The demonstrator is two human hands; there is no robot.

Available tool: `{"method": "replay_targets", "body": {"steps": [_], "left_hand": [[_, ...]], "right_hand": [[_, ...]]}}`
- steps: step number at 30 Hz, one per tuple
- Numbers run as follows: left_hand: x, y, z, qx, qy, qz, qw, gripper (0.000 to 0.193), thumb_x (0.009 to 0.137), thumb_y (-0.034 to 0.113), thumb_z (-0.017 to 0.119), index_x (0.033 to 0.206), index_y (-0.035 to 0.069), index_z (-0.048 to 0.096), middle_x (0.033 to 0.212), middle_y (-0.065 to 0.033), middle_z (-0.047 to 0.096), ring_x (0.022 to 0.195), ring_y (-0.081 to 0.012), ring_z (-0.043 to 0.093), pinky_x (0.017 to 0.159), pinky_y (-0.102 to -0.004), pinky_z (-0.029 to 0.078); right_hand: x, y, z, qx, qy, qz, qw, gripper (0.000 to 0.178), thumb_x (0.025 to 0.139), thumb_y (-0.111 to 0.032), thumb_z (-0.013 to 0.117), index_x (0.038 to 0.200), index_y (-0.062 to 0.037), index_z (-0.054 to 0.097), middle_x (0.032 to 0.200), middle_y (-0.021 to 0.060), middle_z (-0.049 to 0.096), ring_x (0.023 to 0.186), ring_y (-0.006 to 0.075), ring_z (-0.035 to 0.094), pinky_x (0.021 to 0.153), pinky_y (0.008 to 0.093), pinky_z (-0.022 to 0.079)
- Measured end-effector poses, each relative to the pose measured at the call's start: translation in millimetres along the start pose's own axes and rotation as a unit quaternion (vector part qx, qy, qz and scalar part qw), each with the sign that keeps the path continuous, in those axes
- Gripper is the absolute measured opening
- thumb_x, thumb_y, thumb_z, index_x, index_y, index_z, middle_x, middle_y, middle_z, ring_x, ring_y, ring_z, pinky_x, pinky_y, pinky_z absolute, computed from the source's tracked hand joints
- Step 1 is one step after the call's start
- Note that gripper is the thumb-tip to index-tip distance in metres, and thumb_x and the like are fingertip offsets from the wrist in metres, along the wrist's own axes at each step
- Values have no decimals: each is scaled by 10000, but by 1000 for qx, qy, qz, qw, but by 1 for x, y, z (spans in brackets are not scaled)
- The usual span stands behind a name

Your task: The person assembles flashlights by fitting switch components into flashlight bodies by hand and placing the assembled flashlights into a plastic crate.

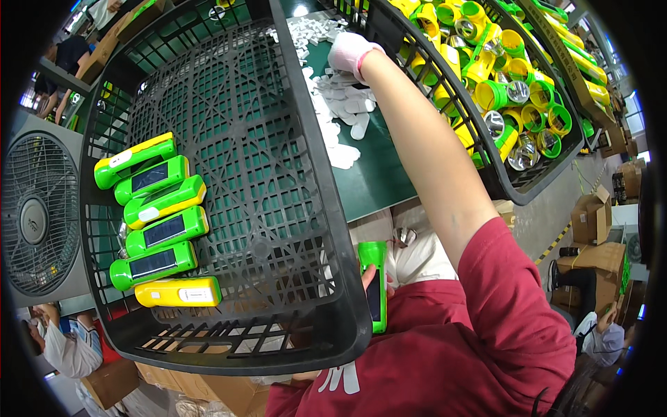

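Observation:
My left hand (368, 278) is mostly hidden behind the black crate's rim, with its fingers wrapped round a green flashlight (376, 295) that has a dark solar panel on its side. The flashlight is held upright close to my lap. Stretched out over the green table, my right hand (353, 55) wears a pale pink glove and is at the loose white plastic pieces (344, 97). Its fingers are turned away, so I cannot see whether they grip a piece. Several finished-looking green and yellow flashlights (158, 233) lie in a column inside the black crate (260, 139) on the left.
Another black crate (479, 156) at the right holds many yellow and green flashlight housings (497, 83) with shiny reflectors. A grey box fan (35, 215) stands at the far left. Cardboard boxes (592, 217) sit on the floor to the right. Other people are at the picture's edges.

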State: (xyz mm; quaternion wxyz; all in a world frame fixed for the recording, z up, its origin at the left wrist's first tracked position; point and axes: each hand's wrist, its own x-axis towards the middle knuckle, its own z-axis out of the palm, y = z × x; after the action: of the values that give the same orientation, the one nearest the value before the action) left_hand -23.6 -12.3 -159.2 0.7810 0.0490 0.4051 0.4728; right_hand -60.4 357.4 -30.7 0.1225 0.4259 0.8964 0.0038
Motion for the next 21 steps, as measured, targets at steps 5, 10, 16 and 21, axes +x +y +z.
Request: {"method": "replay_targets", "body": {"steps": [5,10,16,21], "left_hand": [[2,0,-1,-8,-15,-1,1000,421,915,403,314,926,16,481,712,-136,574,600,-219,579,562,-306,469],[-4,-1,1,-101,-38,-41,993,551,867,536,300,921,24,495,685,-131,533,568,-219,528,545,-304,442],[-4,1,10,-130,-168,2,977,562,842,549,378,1038,25,434,714,-121,530,596,-212,530,525,-301,440],[-2,0,19,-272,-181,-47,944,688,825,548,445,1181,-38,386,684,-71,447,607,-135,401,529,-225,383]], "right_hand": [[1,-9,5,113,69,42,990,238,604,-46,593,827,-32,674,895,170,637,825,267,630,733,350,484],[-7,-15,22,130,146,50,979,236,746,-94,525,946,-21,628,927,173,621,817,282,620,720,354,487],[-33,-22,27,273,259,90,922,260,816,-126,416,944,-33,622,934,180,616,858,280,608,720,380,478],[-119,-24,-11,290,386,-40,875,289,842,-184,401,1030,-25,552,990,235,570,880,318,585,743,393,449]]}}
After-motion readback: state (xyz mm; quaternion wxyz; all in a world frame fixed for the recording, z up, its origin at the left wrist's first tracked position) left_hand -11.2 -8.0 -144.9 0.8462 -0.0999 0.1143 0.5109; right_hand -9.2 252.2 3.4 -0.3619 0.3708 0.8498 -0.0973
